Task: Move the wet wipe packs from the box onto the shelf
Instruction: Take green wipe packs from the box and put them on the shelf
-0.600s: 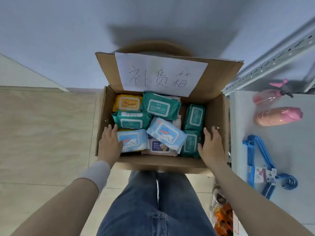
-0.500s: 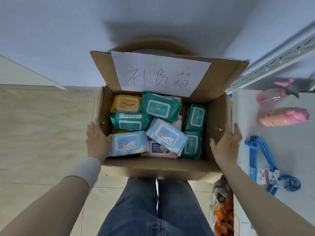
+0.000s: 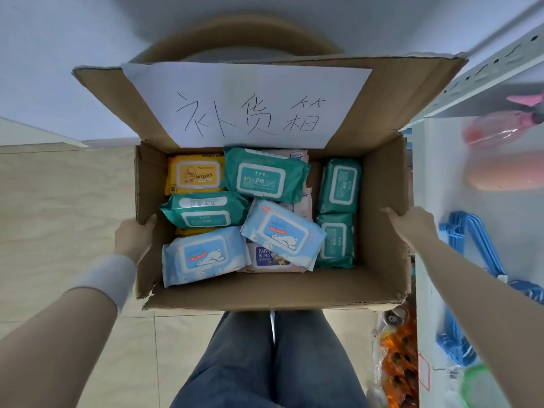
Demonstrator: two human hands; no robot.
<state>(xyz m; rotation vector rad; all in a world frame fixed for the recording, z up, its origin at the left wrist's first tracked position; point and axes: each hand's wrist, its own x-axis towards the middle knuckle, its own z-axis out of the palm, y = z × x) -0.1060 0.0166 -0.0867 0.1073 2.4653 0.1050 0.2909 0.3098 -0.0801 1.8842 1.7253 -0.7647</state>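
Looking down into an open cardboard box (image 3: 265,290), held in front of legs in jeans (image 3: 265,363). Left hand (image 3: 134,237) gripping the left wall, thumb hooked over the rim into the box; other fingers out of sight behind the cardboard, spread or together impossible to tell. Pale wristband (image 3: 109,278) on that wrist. Right hand (image 3: 412,228) gripping the right wall likewise, thumb over the rim, remaining fingers hidden. Inside the box, lying flat and overlapping: wet wipe packs (image 3: 266,175) in teal, light blue, yellow and pink. White paper sheet (image 3: 247,104) with handwritten characters on the raised back flap. Just beside the box on the right, white shelf (image 3: 435,172) carrying pink bottles (image 3: 506,175) and blue hangers (image 3: 477,240).
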